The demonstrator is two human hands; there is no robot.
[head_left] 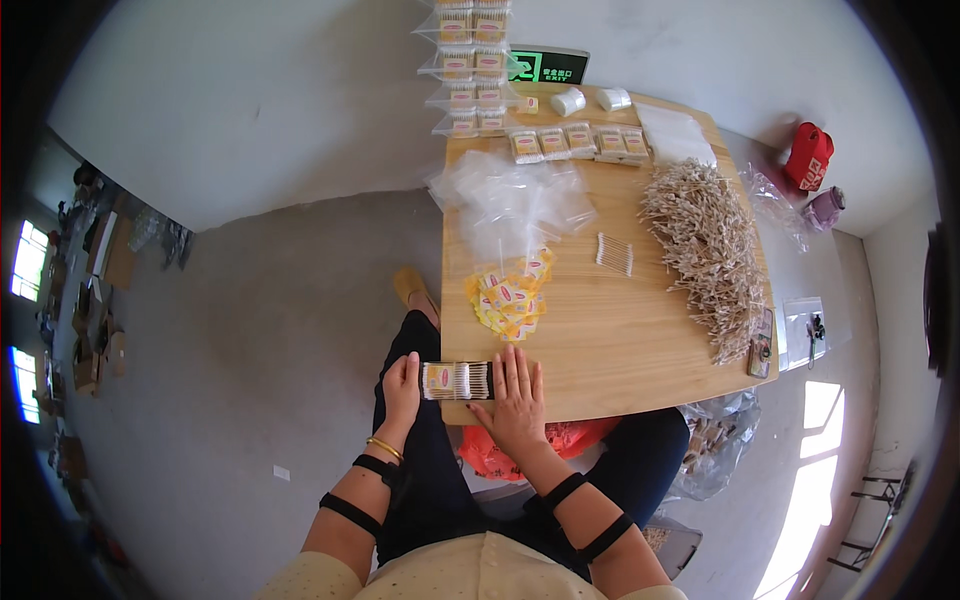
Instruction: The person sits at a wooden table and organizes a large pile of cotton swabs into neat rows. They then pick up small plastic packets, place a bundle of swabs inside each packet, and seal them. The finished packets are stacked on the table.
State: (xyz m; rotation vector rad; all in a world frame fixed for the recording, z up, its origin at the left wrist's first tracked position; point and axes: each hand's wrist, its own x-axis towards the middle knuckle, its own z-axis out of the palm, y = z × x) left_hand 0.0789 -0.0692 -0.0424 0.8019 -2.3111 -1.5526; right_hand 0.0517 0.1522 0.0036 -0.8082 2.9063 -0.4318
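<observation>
Cotton-swab packet (457, 380), clear with a yellow label, pinched in left hand (402, 385)'s grip; right hand (517, 395) flat, fingers apart.

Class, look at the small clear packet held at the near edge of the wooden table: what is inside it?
Inside the clear packet lies a row of cotton swabs beside a yellow label. The right hand covers its right end, so the contents there cannot be seen.

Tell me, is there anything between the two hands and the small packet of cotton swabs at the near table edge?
Nothing visible. The left hand holds the packet of cotton swabs at its left end, and the right hand lies flat on its right end, at the wooden table edge.
</observation>
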